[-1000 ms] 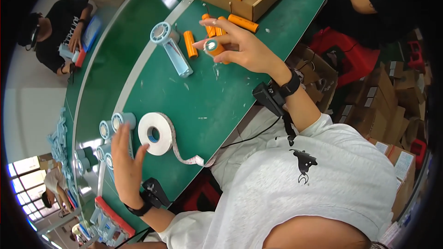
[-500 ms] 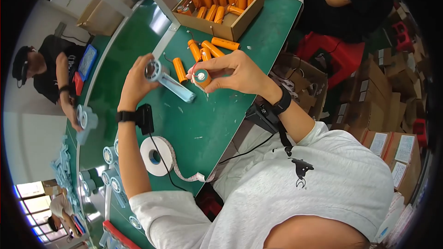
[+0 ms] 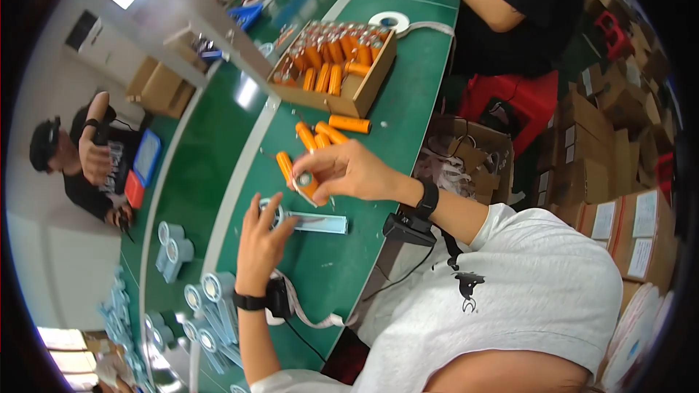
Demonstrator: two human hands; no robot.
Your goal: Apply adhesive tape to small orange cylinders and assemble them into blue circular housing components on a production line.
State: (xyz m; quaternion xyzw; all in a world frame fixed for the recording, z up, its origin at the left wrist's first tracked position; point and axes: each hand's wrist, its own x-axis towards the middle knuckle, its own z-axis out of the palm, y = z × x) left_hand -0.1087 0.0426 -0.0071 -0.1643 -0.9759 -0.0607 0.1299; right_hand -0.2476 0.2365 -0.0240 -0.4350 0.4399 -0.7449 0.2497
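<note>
A green worktop [image 3: 320, 269] spans the room, with a cluster of pale-blue, round-headed plastic housings [image 3: 218, 320] at left. The left hand [image 3: 261, 246] curves its fingers about the head of a separate pale-blue housing [image 3: 320, 223]; whether they grip it, I cannot tell. Just above, an orange cylinder with a grey end [image 3: 306, 185] is pinched between the right hand's [image 3: 359, 172] thumb and fingers.
</note>
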